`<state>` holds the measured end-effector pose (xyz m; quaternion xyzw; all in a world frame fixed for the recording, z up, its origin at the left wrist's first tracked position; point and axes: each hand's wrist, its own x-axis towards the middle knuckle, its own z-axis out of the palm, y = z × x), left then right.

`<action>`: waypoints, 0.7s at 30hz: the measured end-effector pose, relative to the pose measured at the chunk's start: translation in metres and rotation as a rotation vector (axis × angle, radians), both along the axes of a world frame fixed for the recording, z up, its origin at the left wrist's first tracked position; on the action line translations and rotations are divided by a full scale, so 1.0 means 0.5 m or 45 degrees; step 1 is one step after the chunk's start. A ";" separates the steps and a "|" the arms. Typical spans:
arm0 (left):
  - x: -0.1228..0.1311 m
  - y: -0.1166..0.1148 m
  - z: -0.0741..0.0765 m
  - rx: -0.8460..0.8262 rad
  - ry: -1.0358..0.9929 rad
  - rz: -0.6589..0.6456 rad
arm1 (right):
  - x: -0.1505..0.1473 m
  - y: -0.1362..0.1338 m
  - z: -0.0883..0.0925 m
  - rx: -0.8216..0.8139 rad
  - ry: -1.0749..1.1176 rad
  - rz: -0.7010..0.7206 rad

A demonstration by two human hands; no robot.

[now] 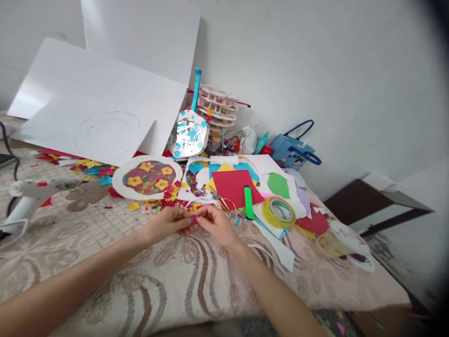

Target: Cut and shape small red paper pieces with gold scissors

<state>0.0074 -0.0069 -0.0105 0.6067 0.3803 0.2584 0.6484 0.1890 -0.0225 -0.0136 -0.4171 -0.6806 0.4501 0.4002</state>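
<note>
Tablecloth [175, 271]: beige with brown wavy bands; I work over its middle.
Blue bag [294, 150]: far right, near the wall, a cartoon figure printed on its front; any lettering is too small to read.
My hands: left hand [171, 221] and right hand [217, 225] meet, fingertips pinching one red piece [195, 219]; a white oval [119, 182] with yellow flowers lies farther off, left.
Tape roll [268, 213]: yellow, right of my right hand; marks on its green core are too blurred to read.
Red piece: between my left and right fingertips, small, vivid red, mostly covered, so I can't tell its outline.
</note>
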 end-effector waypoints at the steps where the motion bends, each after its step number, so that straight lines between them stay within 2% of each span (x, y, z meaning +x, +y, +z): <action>1: 0.000 0.000 0.001 -0.034 -0.014 0.002 | 0.000 0.000 0.000 0.028 -0.021 0.000; 4: -0.003 0.000 0.004 -0.171 -0.117 0.005 | -0.001 -0.004 0.006 0.174 -0.103 -0.023; 8: -0.007 0.001 0.007 -0.346 -0.252 0.008 | -0.002 -0.013 0.018 0.471 -0.258 -0.075; 12: -0.009 0.000 0.014 -0.427 -0.291 0.037 | -0.001 -0.018 0.020 0.669 -0.366 -0.064; 14: -0.009 -0.001 0.019 -0.421 -0.274 0.049 | -0.001 -0.017 0.017 0.708 -0.382 -0.054; 21: -0.011 -0.003 0.025 -0.292 -0.205 0.024 | -0.005 -0.014 0.013 0.634 -0.356 -0.091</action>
